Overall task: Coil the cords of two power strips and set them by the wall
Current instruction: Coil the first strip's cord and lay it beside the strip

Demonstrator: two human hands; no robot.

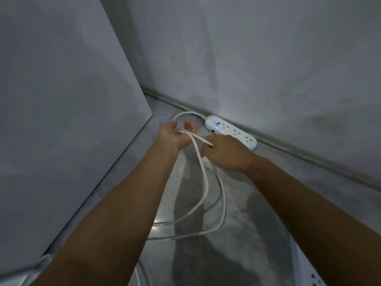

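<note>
A white power strip (231, 132) with a lit blue indicator lies on the floor against the wall's base. Its white cord (206, 188) runs from the strip's far end round to my hands and hangs in loose loops down to the floor. My left hand (175, 135) holds strands of the cord in its palm, fingers curled up. My right hand (224, 154) pinches the cord just right of the left hand, and a white plug (208, 165) shows under it. A second white power strip (315, 279) peeks in at the bottom right edge.
A tall grey cabinet panel (68, 120) stands at the left, close to my left arm. The grey wall (268, 69) and its baseboard (309, 155) run diagonally at the right. More white cord (140, 273) lies on the grey floor near the bottom.
</note>
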